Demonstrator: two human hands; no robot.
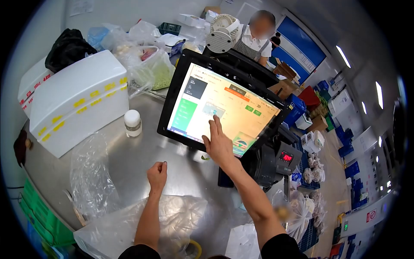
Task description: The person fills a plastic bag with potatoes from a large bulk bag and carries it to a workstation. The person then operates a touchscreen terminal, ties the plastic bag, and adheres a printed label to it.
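Observation:
With fingers stretched out, my right hand (219, 144) reaches to a tilted touchscreen monitor (185, 82), and its fingertips are at the lit screen, near a small grey box. My left hand (157, 176) is closed in a loose fist over the steel table (133, 151); nothing shows in it. Below that forearm lies a clear plastic bag (185, 216). To its left is a crumpled clear bag (92, 177). A white-lidded jar (133, 123) stands between my left hand and a large white foam box (82, 99).
A black device with a red digit display (286, 157) stands right of the monitor. Filled bags (148, 64) crowd the back left. Behind the monitor are a fan (222, 32) and another person (255, 41). A green crate (45, 216) sits at the lower left.

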